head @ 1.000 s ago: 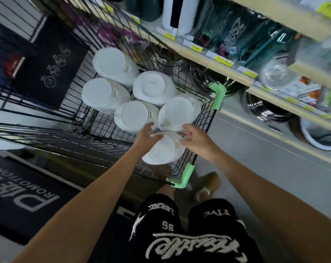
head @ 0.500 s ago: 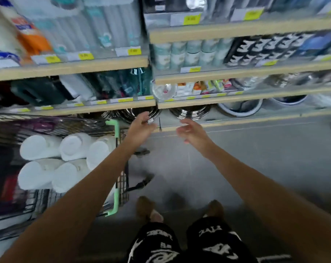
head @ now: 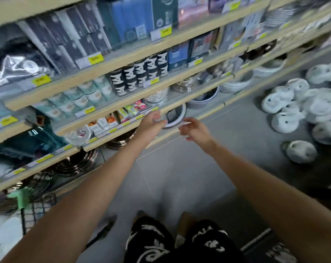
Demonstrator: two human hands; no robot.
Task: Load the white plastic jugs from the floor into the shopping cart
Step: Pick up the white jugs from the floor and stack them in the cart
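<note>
Transit step: left hand, right hand empty, fingers loose. Next: reach white round plastic jugs heaped on grey floor, 3 o'clock; grip one.

One wide-angle camera, worn on the person's head, looks forward and steeply down along both outstretched arms, close above their own shorts. It faces the store shelves slanting across the far left; the floor fills the middle. The shopping cart just clips the near left edge, the white plastic jugs the far right.
</note>
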